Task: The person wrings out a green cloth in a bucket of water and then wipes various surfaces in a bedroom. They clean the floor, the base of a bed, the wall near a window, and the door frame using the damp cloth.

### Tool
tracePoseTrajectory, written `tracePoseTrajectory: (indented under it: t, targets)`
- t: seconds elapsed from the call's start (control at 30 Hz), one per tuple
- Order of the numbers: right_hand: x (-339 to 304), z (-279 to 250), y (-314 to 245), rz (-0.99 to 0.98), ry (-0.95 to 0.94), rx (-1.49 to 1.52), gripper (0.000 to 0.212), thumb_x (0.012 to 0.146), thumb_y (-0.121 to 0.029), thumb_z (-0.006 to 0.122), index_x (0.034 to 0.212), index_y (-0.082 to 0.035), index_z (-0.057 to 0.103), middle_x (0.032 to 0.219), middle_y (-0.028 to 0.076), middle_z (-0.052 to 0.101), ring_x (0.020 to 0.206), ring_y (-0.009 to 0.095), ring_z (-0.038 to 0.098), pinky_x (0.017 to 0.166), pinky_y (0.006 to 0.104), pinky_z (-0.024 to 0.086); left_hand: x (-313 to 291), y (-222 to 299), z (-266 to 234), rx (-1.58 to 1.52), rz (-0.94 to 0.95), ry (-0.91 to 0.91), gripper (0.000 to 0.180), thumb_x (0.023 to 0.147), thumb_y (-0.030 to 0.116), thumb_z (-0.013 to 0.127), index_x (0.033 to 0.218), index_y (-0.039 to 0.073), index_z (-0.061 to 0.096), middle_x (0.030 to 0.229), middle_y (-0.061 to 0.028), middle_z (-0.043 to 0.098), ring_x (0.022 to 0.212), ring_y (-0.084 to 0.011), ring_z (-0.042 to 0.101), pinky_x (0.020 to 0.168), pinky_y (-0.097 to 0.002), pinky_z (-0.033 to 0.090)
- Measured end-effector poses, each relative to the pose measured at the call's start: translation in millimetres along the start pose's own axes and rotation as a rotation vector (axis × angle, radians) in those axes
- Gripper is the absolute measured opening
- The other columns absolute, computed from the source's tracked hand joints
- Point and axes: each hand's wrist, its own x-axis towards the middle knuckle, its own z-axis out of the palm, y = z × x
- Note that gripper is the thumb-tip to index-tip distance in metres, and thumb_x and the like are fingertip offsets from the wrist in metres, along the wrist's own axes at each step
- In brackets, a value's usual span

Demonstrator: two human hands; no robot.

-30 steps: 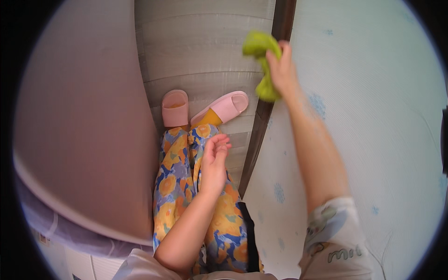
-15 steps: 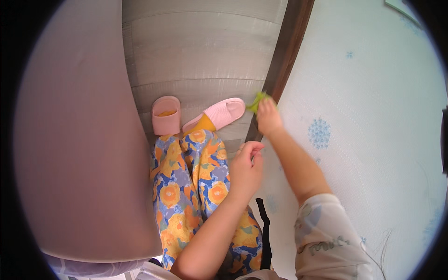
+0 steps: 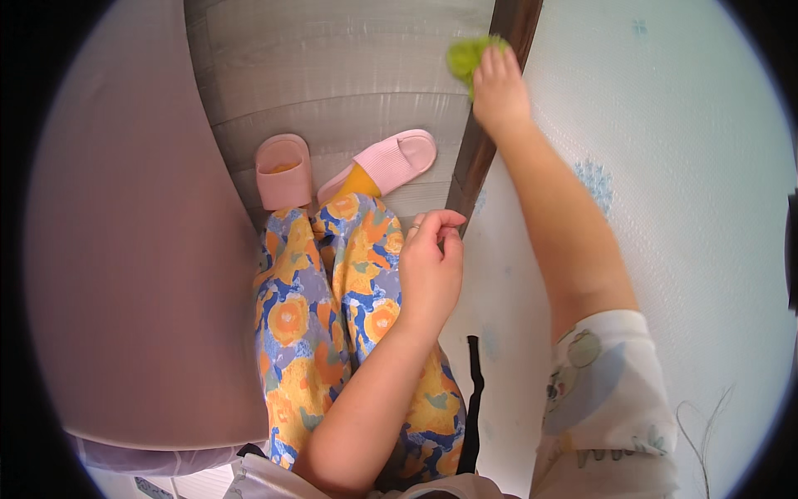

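A bright green cloth is bunched under the fingers of my right hand. The hand presses it along the top of the dark brown baseboard, and some of the cloth hangs over toward the floor. That arm stretches far forward along the wall. My left hand hovers over my right knee, near the baseboard's closer end. Its fingers are loosely curled in, a ring shows on one of them, and I see nothing held in it.
To the right rises a pale wall with blue snowflake-like marks. A large pinkish-brown panel stands close on the left. Between them lies grey plank flooring, with my pink slippers on it. A black strap hangs beside my leg.
My right hand has slid forward along the baseboard with the green cloth, farther from me. My left hand keeps its curled shape and has shifted only slightly. The view has tilted a little.
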Motion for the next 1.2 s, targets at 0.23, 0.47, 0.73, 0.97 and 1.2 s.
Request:
tracePoseTrajectory:
  t: [0.23,0.47,0.73,0.97,1.2]
  targets:
    - [-67.5,62.5,-88.5,-0.299,-0.225,0.233,0.042,0.086,-0.027,0.031,0.121,-0.007,0.045,0.134,0.010,0.031,0.127,0.022,0.021,0.104,0.0397,0.006,3.5,6.5,8.4,-0.076,0.020,0.114,0.012,0.074,-0.004,0.045,0.082,0.000,0.053,0.080,-0.0105,0.051,0.073,-0.0209,0.052,0.068,-0.0278,0.042]
    - [-8.8,47.0,-59.2,-0.097,-0.062,0.141,0.046,0.087,-0.029,0.029,0.127,-0.006,0.035,0.139,0.009,0.021,0.130,0.021,0.012,0.104,0.0382,0.004,15.9,7.8,7.9,0.012,0.134,0.201,0.013,0.077,-0.006,0.041,0.082,0.000,0.053,0.085,-0.0057,0.049,0.081,-0.0130,0.049,0.074,-0.0232,0.039]
    - [-22.0,65.0,-80.5,-0.020,-0.045,0.120,0.045,0.085,-0.024,0.031,0.128,-0.009,0.032,0.139,0.012,0.019,0.130,0.024,0.012,0.105,0.0373,0.007,1.7,-27.8,12.4,0.079,0.168,0.203,0.014,0.073,-0.007,0.040,0.077,-0.001,0.052,0.087,-0.0081,0.051,0.082,-0.0171,0.049,0.075,-0.0254,0.039]
    - [-144.2,109.4,-152.4,-0.360,-0.328,0.065,0.050,0.087,-0.030,0.029,0.130,-0.007,0.028,0.140,0.012,0.015,0.130,0.024,0.009,0.104,0.0401,0.003,-1.0,-37.3,6.5,0.041,0.116,0.238,0.012,0.072,-0.005,0.043,0.077,0.000,0.053,0.084,-0.0078,0.052,0.074,-0.0181,0.051,0.063,-0.0258,0.042]
    - [-98.4,71.9,-139.3,-0.163,-0.186,0.114,0.050,0.087,-0.032,0.029,0.131,-0.008,0.027,0.140,0.011,0.014,0.130,0.024,0.008,0.104,0.0397,0.002,-1.0,-50.1,-3.9,0.098,0.193,0.270,0.010,0.072,-0.004,0.043,0.075,-0.001,0.052,0.084,-0.0091,0.051,0.073,-0.0182,0.051,0.066,-0.0257,0.042]
